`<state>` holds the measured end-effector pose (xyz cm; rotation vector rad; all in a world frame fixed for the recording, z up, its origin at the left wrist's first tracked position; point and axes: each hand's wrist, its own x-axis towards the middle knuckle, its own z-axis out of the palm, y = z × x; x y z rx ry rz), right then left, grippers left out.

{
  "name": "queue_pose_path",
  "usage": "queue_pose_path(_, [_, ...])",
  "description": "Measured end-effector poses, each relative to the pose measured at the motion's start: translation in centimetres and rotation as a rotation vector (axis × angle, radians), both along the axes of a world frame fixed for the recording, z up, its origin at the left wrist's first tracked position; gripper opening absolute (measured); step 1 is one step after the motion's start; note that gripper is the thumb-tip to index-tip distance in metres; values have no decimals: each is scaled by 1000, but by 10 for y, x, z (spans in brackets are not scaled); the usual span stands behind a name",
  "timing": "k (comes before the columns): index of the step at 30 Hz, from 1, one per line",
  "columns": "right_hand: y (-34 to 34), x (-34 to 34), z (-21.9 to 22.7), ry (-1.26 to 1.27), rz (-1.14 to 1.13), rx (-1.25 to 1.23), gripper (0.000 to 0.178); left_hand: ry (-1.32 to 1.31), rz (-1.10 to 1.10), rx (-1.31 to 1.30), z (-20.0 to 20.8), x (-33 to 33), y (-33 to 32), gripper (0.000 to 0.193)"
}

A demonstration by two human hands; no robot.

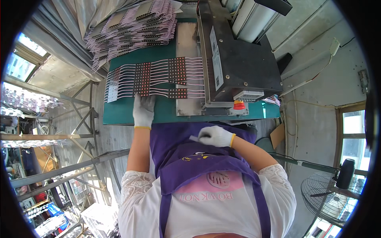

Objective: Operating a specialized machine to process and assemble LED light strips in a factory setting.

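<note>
Wired LED modules (142, 75) lie in rows on the green tabletop, dark blocks with red-orange spots joined by pale pink wires. Their right-hand wires run in under a black machine (246, 59). My left hand (143, 111), in a white glove with darkened fingers, lies with fingers stretched out at the near edge of the middle block. Over my purple apron (174, 139), my right hand (216, 136), also gloved, is closed on a small pale strip (194, 138). What the strip is cannot be made out.
A tall heap of bundled LED modules (135, 29) stands at the far left of the table (162, 115). A red button (239, 105) sits at the machine's near side. Metal racking (79, 139) rises on the left, a fan (325, 194) on the right.
</note>
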<state>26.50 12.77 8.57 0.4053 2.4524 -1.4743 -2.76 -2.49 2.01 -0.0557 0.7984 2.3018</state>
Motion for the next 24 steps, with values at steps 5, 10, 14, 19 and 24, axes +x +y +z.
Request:
queue_pose_path(5, [110, 101, -155, -413, -1042, -996, 9, -101, 82, -46, 4, -51, -17, 36])
queue_pose_path(10, [102, 36, -128, -569, -740, -288, 12, 134, 13, -186, 10, -56, -8, 33])
queue_pose_path(14, [90, -5, -172, -377, -777, -513, 17, 170, -47, -72, 49, -34, 4, 32])
queue_pose_path(19, [72, 63, -222, -130, -853, -759, 23, 255, -138, -1, 82, 6, 42, 41])
queue_pose_path(24, [77, 79, -63, -308, -338, -253, 40, 151, -197, -596, 5, 13, 59, 35])
